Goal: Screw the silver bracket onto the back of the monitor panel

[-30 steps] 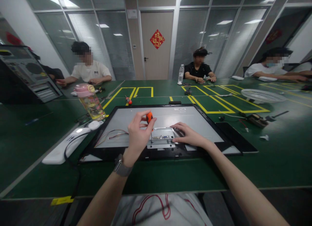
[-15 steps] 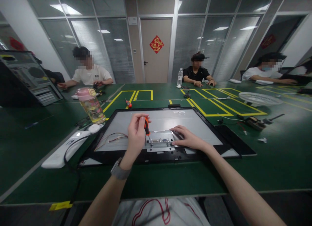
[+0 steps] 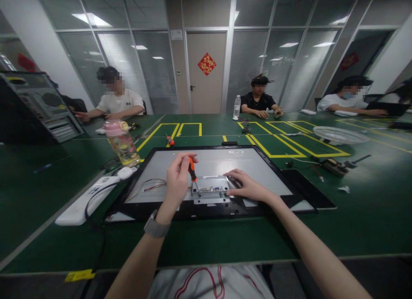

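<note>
My left hand (image 3: 179,178) is closed round the orange-and-black handle of a screwdriver (image 3: 192,170). The screwdriver is tilted, its thin shaft pointing down at the left end of a metal bracket (image 3: 210,200) with video ports in its front face. At the bracket's right end, my right hand (image 3: 246,186) grips it, thumb in front and fingers behind. The bracket lies on the back of a flat monitor panel (image 3: 206,161), silver with a black frame. Thin coloured wires (image 3: 154,183) run across the panel, left of my left hand.
Left of the panel are a white power strip (image 3: 86,200), a pink-lidded bottle (image 3: 120,142) and an open computer case (image 3: 41,105). To the right lie a black slab (image 3: 309,189), a dark tool (image 3: 334,166) and a white fan grille (image 3: 339,135). Several people sit across the table.
The screwdriver's handle now leans a little further left, and my left hand has shifted slightly left with it. My right hand stays at the bracket. The view has tilted slightly upward.
</note>
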The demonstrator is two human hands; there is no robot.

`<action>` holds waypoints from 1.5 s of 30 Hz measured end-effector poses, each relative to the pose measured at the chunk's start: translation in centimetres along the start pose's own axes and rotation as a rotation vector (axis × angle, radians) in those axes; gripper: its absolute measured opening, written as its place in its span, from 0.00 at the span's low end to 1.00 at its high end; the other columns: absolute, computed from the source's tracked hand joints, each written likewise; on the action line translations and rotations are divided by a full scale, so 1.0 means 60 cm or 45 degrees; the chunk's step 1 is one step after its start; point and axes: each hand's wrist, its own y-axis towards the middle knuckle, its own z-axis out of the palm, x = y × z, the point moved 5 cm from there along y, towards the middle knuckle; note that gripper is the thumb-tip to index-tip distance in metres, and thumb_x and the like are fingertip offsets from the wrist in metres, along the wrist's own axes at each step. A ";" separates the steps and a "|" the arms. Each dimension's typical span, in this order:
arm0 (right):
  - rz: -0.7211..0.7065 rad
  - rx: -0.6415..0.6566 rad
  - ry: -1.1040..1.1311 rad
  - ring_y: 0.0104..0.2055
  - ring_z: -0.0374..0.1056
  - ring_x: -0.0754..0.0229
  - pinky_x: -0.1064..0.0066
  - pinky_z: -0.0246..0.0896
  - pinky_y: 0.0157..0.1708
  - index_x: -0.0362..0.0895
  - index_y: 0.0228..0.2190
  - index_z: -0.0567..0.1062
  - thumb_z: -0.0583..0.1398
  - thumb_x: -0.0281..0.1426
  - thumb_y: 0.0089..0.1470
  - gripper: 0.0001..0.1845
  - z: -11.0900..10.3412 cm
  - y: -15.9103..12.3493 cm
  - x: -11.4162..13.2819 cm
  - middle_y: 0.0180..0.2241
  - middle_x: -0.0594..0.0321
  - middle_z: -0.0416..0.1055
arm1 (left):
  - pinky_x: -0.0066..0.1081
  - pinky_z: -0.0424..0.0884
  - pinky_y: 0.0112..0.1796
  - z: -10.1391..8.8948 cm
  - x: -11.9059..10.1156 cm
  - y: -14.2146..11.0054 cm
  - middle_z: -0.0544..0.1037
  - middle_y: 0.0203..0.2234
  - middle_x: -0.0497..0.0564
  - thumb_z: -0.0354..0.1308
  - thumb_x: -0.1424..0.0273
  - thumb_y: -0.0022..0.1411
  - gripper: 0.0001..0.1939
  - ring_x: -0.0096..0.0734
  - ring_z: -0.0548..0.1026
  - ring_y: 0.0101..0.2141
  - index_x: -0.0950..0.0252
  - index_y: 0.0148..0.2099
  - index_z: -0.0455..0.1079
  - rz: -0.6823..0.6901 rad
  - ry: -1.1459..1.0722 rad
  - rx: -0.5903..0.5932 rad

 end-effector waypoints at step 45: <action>0.014 0.017 -0.037 0.55 0.61 0.46 0.57 0.56 0.58 0.45 0.53 0.70 0.65 0.47 0.49 0.33 0.001 0.003 0.011 0.52 0.53 0.64 | 0.35 0.73 0.42 -0.004 0.036 0.018 0.81 0.34 0.56 0.60 0.62 0.58 0.17 0.36 0.78 0.36 0.67 0.46 0.78 -0.335 -0.394 0.207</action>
